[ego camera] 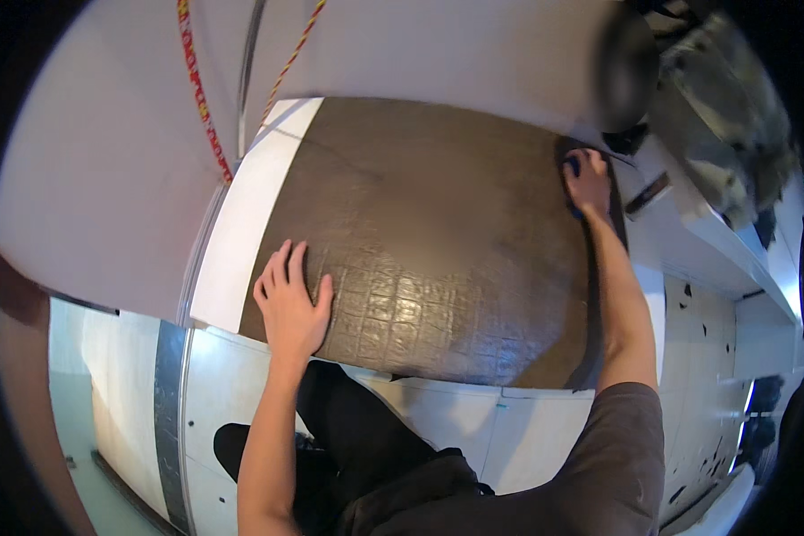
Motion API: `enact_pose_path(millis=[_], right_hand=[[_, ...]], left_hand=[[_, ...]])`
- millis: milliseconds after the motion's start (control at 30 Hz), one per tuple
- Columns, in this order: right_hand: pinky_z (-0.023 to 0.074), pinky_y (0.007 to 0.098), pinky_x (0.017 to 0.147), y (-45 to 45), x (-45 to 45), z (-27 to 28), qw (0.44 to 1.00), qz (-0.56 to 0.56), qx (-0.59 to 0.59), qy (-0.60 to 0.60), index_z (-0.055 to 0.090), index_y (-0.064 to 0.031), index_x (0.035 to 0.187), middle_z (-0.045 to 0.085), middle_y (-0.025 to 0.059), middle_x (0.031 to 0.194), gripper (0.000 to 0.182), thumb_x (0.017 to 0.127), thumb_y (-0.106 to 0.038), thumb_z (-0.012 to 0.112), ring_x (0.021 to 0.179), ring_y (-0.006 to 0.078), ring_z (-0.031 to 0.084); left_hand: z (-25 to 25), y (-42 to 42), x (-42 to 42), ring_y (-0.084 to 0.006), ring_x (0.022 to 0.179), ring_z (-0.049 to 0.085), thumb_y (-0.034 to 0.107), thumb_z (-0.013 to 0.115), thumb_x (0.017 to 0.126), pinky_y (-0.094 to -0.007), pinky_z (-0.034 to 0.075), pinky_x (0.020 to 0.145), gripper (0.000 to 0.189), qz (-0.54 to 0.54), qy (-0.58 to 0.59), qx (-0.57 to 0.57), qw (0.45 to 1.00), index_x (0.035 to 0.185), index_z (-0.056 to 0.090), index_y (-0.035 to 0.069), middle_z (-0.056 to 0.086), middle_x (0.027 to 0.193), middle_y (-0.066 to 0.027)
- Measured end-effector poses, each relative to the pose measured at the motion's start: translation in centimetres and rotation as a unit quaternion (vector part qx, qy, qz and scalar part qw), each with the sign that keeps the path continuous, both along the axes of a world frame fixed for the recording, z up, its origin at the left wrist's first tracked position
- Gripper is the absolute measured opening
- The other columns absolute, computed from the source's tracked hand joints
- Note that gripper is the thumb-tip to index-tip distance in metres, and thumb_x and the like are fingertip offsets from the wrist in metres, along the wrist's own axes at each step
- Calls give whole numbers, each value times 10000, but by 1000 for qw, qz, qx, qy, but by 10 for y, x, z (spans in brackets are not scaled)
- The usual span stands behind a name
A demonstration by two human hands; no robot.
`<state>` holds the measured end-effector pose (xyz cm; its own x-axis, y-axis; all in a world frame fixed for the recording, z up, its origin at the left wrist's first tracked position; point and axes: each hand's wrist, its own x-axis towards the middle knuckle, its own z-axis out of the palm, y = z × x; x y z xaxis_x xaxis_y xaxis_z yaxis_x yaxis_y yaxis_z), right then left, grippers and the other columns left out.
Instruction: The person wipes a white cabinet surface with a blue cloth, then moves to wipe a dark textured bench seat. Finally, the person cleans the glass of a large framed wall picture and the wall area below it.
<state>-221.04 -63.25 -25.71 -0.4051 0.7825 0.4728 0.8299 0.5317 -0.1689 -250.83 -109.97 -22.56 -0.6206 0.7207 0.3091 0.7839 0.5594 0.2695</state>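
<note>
A brown sheet of embossed, leather-like material [415,201] lies flat on a white board [241,228], whose surface shows along the left side. My left hand [293,301] rests on the sheet near its lower left edge, with the fingers apart and nothing in them. Over at the sheet's upper right edge, my right hand [586,179] is closed around a small blue object [571,165], mostly hidden by the fingers, so its kind cannot be told. A darker strip runs along the sheet's right edge beneath my right forearm.
Right of the board lies a small dark object [647,195]. Grey-green crumpled material [723,120] is heaped at the upper right. A red patterned strap [201,100] and a red-yellow cord [291,63] hang at the upper left. Dark scraps [677,494] litter the tiled floor.
</note>
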Motion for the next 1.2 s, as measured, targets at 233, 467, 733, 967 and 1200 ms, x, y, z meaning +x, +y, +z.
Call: enact_pose_path(millis=[233, 467, 733, 967, 1200], right_hand=[[422, 566, 1012, 48, -49, 0, 986, -154, -27, -59, 585, -196, 1252, 503, 146, 1337, 361, 992, -423, 478, 1255, 390, 475], [484, 489, 956, -56, -115, 11, 991, 123, 43, -26, 657, -113, 1108, 572, 137, 1265, 269, 916, -294, 606, 1148, 376, 553], [443, 473, 997, -281, -149, 42, 863, 504, -30, 5, 637, -82, 1037, 570, 143, 1242, 237, 846, -221, 663, 1167, 359, 538], [410, 472, 1044, -302, -113, 53, 760, 639, -120, -18, 651, -131, 1027, 568, 94, 1281, 221, 811, -174, 665, 1207, 315, 526], [422, 465, 1014, -163, -155, 43, 855, 511, -87, -10, 668, -131, 1053, 580, 114, 1287, 256, 802, -172, 644, 1208, 335, 538]], left_hand=[[3, -3, -1, -299, 1382, 383, 346, 636, 902, -467, 252, 1150, 571, 12, -3, 0, 1000, 1389, 508, 77, 436, 1494, -97], [-4, -2, -3, -303, 1390, 379, 370, 611, 926, -467, 254, 1151, 564, 2, 1, 17, 1000, 1389, 509, 66, 439, 1493, -108], [-16, -10, -5, -312, 1408, 373, 352, 580, 951, -466, 266, 1160, 545, -8, 31, 26, 999, 1409, 501, 68, 431, 1517, -112], [-14, -7, -4, -323, 1411, 370, 345, 575, 958, -470, 264, 1164, 536, -11, 30, 17, 999, 1411, 499, 68, 433, 1517, -116], [-6, -10, -4, -318, 1391, 386, 329, 639, 896, -468, 288, 1130, 566, 7, 7, 5, 1000, 1386, 515, 75, 446, 1500, -101]])
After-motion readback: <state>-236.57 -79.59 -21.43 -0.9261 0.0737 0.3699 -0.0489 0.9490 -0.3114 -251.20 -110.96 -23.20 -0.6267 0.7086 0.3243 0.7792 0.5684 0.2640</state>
